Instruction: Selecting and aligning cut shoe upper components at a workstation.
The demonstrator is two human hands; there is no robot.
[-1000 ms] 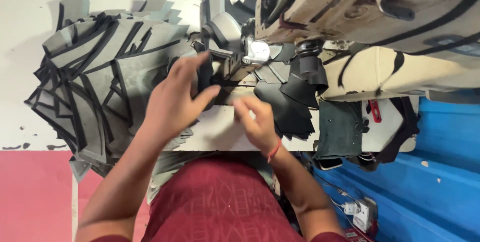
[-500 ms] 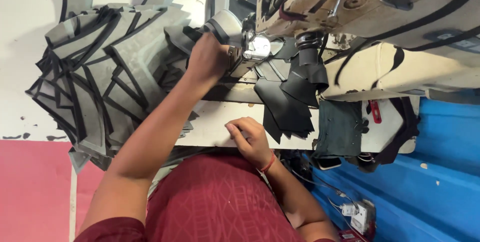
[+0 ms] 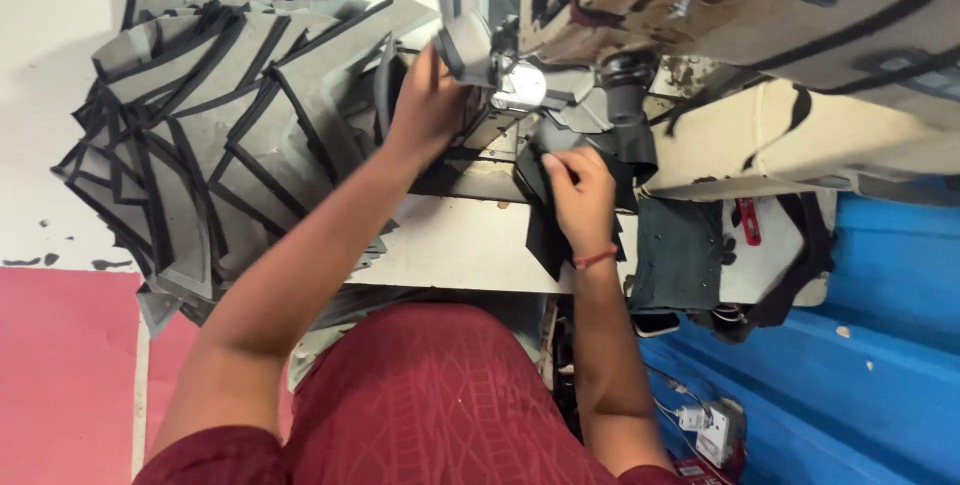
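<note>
Whereas half a second ago the right hand (image 3: pixel 580 195) rested low on the white table (image 3: pixel 450 250), it has now risen to the sewing machine (image 3: pixel 720 5) and pinches a black fabric piece (image 3: pixel 548 235), which hangs from under its fingers. The left hand (image 3: pixel 428 105) stays near the machine's lamp (image 3: pixel 522 87), curled around a grey piece edged in black; how firmly it grips I cannot tell. Beside it fans a stack of grey cut pieces (image 3: pixel 200 135), flat, stiff and black-trimmed.
</note>
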